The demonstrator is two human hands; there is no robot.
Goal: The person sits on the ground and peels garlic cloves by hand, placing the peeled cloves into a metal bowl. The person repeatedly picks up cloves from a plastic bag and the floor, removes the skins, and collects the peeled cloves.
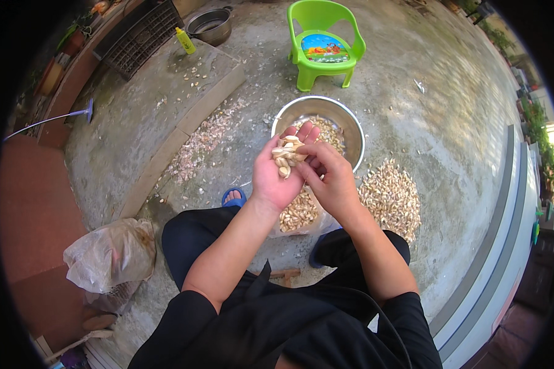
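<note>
My left hand is palm up, cupping several garlic cloves. Thumb and fingers of my right hand touch the cloves at the palm's right side; whether they pinch one is hidden. Beyond both hands, a round metal basin on the concrete holds more cloves. Below my hands, between my legs, garlic cloves lie in a clear plastic bag. A large heap of garlic cloves rests on the ground to the right.
A green child's chair stands past the basin. Papery garlic skins litter the ground beside a low concrete step. A stuffed plastic sack is at left. Farther off are a yellow bottle, a metal pot and a black crate.
</note>
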